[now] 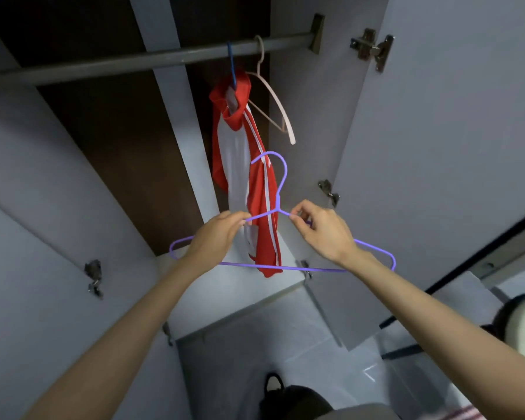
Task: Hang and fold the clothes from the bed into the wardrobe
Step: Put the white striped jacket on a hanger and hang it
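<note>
I hold a bare purple wire hanger [281,183] in front of the open wardrobe, hook upward. My left hand [215,237] pinches its left shoulder wire near the neck. My right hand [322,228] pinches the right shoulder wire close to the neck. Behind the hanger a red and white shirt [240,153] hangs from a blue hanger [231,63] on the grey rail [103,66]. An empty pink hanger [275,98] hangs on the rail just right of the shirt.
Grey wardrobe doors stand open on the left [28,207] and right [452,131], with metal hinges showing. A white shelf edge [225,301] lies below the shirt. A black and white soft object [522,322] sits at the far right edge. My foot [273,386] is on pale floor.
</note>
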Demonstrator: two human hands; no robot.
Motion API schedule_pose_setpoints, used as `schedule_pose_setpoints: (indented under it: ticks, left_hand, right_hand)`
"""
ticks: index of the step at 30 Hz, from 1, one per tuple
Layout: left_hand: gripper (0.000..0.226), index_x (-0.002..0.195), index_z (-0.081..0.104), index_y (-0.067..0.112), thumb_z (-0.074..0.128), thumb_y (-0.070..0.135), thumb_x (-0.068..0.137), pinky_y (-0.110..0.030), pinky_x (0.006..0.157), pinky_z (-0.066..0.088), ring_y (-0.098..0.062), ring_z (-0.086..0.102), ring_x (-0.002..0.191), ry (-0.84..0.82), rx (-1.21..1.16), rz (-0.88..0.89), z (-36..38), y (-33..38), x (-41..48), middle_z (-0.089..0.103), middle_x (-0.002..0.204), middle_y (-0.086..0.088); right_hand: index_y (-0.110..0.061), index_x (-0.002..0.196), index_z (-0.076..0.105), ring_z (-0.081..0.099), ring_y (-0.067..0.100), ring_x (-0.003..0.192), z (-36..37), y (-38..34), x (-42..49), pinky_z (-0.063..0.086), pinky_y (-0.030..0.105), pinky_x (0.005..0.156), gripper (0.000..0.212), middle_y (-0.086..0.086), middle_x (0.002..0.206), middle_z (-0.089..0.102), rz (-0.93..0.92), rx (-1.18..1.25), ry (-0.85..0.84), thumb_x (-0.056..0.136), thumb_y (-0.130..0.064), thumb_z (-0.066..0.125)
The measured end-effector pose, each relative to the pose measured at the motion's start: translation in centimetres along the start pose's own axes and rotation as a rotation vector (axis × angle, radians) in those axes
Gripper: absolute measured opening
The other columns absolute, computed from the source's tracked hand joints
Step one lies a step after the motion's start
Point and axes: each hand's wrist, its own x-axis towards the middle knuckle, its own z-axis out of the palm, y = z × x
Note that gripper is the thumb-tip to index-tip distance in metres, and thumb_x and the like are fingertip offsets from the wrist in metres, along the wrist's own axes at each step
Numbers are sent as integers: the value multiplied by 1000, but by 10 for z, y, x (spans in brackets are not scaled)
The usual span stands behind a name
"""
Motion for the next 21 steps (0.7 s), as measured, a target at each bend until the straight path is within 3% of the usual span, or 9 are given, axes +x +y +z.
schedule_pose_setpoints:
  ticks: [5, 8, 11, 14, 19, 21]
  left_hand:
    - [30, 123, 62, 13, 41, 16, 102, -29, 89, 45, -23, 59, 103, -56, -64, 51, 27, 26, -52, 64, 111, -10]
    - [29, 122, 63, 13, 43, 16, 101, -37, 94, 46, -26, 59, 106, -122, -101, 107, 49, 48, -87, 64, 113, -12]
    - [25, 107, 67, 14, 44, 16, 100, -40, 85, 46, -28, 60, 94, -150, -111, 164, 67, 70, -116, 65, 102, -11]
    - [23, 98, 68, 13, 46, 14, 99, -34, 78, 43, -28, 60, 90, -214, -125, 229, 83, 96, -139, 66, 95, -9]
    - [22, 93, 70, 11, 48, 12, 98, -24, 72, 35, -23, 58, 86, -333, -107, 326, 113, 139, -155, 62, 84, 2]
    - [21, 92, 69, 13, 49, 15, 98, -26, 75, 39, -21, 59, 86, -403, -92, 342, 132, 159, -156, 62, 83, 6]
  right_hand:
    - [-29, 85, 62, 54, 6, 63, -3, -5, -74, 37, 23, 57, 17, -13, 76, 66, 166, 55, 54, 93, -40, 51]
    - [-31, 78, 60, 52, -3, 52, -6, -5, -121, 37, 23, 58, 18, -15, 67, 66, 258, 137, 67, 94, -36, 53]
    - [-28, 81, 64, 51, -3, 50, -13, 3, -170, 42, 25, 61, 13, -11, 70, 69, 348, 268, 103, 92, -33, 59]
    - [-29, 81, 66, 47, 3, 46, -22, 14, -215, 46, 30, 62, 11, -10, 71, 70, 424, 333, 132, 90, -33, 62]
    - [-24, 81, 66, 51, 6, 63, -43, 38, -279, 41, 20, 62, 15, -11, 68, 66, 528, 376, 133, 93, -32, 59]
    - [-21, 80, 63, 48, -1, 56, -54, 51, -307, 37, 12, 59, 18, -10, 66, 63, 570, 369, 152, 94, -30, 57]
